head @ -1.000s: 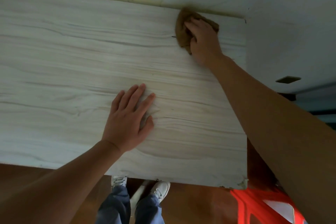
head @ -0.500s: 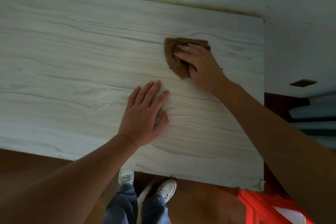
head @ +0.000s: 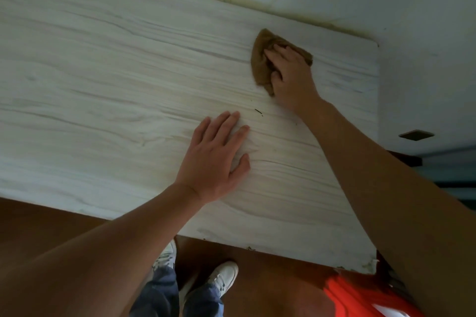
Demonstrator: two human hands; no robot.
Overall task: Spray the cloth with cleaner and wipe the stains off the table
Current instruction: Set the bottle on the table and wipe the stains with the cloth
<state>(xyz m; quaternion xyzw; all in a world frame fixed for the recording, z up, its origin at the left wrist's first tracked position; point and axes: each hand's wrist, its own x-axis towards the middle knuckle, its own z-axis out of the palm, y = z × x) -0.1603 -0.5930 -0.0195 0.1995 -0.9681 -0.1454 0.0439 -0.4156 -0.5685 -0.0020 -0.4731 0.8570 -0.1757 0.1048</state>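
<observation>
Head view showed my left hand [head: 213, 159] flat and empty, bracing the bench [head: 103, 80]; rightward, a dark streak [head: 258, 111] remained; my right hand [head: 291, 72] pressed the brown cloth [head: 260, 67] beyond it. Firm overlapping strokes would suit.

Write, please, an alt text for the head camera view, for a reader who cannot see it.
Seen from above, a person's right hand presses a brown cloth onto a pale wood-grain table near its far right corner. The left hand lies flat on the table, with a small dark mark between the hands.
</observation>
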